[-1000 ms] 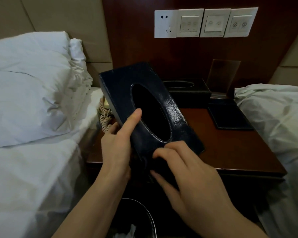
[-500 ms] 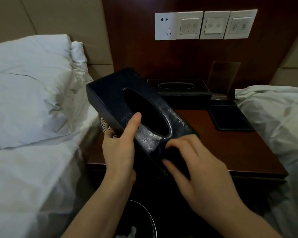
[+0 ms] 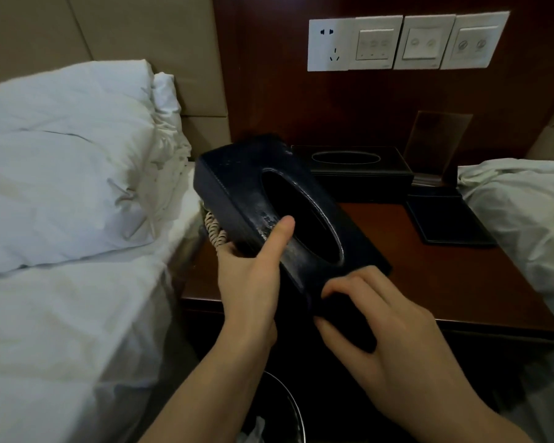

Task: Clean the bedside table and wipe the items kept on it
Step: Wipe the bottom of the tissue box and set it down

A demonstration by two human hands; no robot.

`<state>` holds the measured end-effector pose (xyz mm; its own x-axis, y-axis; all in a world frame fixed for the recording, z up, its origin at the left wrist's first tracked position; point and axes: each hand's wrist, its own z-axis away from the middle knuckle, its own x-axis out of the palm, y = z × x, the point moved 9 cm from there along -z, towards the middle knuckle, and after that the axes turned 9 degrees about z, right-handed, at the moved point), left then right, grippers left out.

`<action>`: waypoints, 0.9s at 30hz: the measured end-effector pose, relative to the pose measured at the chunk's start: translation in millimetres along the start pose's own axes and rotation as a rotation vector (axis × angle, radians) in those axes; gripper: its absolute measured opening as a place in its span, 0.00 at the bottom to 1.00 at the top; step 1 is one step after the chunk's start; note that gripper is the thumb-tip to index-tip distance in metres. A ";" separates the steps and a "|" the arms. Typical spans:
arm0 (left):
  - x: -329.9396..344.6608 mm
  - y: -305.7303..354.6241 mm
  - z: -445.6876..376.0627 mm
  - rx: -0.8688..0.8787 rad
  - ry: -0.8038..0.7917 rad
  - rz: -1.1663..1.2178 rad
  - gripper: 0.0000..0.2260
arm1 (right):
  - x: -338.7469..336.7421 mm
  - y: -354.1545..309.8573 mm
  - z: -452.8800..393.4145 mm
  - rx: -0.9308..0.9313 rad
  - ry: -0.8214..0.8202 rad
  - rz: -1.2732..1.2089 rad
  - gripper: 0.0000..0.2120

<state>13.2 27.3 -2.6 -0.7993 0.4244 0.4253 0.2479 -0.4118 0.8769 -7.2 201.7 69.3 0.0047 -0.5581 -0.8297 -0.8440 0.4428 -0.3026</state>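
- Holding the dark tissue box cover [image 3: 247, 183] tilted at frame centre, raised over the left part of the desk [image 3: 454, 282]; its oval slot faces up and toward me.
- My left hand [image 3: 253, 282] grips the cover's near left side: thumb laid flat on the top face beside the slot, the other fingers [image 3: 229, 249] curled under and mostly hidden.
- My right hand [image 3: 387, 327] is at the cover's near lower end, fingers curled round a dark cloth [image 3: 339, 310] and pressing it against that end. Cloth and cover are both dark; I cannot tell exactly where one stops.
- Whitish scuff or dust marks show on the top face next to my left thumb.
- A second tissue box [image 3: 355, 167] sits at the back of the desk, upper centre, against the wood wall panel.
- A dark flat pad [image 3: 448, 219] lies right of centre on the desk, with a clear upright stand [image 3: 438, 142] just behind it.
- A coiled phone cord [image 3: 215, 231] shows just left of the held cover, touching my left hand's fingers.
- White pillow [image 3: 61, 161] at upper left; white bedding [image 3: 525, 219] at right edge.
- Wall socket and switch plates [image 3: 406, 43] at top right.
- Rim of a bin [image 3: 288, 401] at bottom centre, between my forearms.
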 end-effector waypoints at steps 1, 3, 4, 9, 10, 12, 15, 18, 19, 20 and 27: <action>1.5 -4.3 4.1 -0.010 -0.002 -0.016 0.38 | 0.2 -0.7 -4.9 0.020 0.018 -0.014 0.12; 7.7 -15.2 12.6 -0.081 -0.032 -0.027 0.34 | -0.6 -4.1 -14.3 0.041 0.050 -0.025 0.13; 9.4 -20.2 15.0 -0.132 -0.046 -0.012 0.32 | -1.3 -6.0 -16.9 0.040 0.053 -0.026 0.14; 3.8 -2.3 4.8 -0.125 -0.064 0.071 0.33 | -0.5 -6.5 -6.8 -0.009 -0.037 -0.016 0.14; 2.2 2.8 3.8 -0.105 -0.066 0.075 0.31 | -0.9 -5.0 -3.4 -0.010 -0.033 -0.006 0.15; 0.5 7.2 6.4 -0.064 -0.065 0.047 0.30 | 0.3 -1.3 0.0 0.006 -0.012 -0.010 0.17; 10.0 6.5 19.9 -0.017 -0.103 0.004 0.28 | 0.2 -2.0 -5.6 0.044 0.058 -0.073 0.14; 19.5 -1.5 26.9 -0.090 -0.134 0.011 0.25 | -3.1 -4.0 -15.6 0.071 0.124 -0.123 0.16; 19.5 -4.6 25.7 -0.128 -0.136 0.023 0.25 | -3.0 -4.7 -17.6 0.066 0.112 -0.124 0.16; 18.4 -5.6 23.5 -0.155 -0.140 0.041 0.26 | -1.8 -4.6 -18.4 0.059 0.084 -0.126 0.16; 7.5 4.8 12.8 -0.161 -0.145 0.082 0.28 | -3.4 0.8 -6.9 -0.034 -0.067 -0.092 0.12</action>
<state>15.4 38.8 7.7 -0.6900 0.4908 0.5321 0.2091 -0.5686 0.7956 -11.5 199.1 75.1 0.1173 -0.5467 -0.8291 -0.8562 0.3673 -0.3633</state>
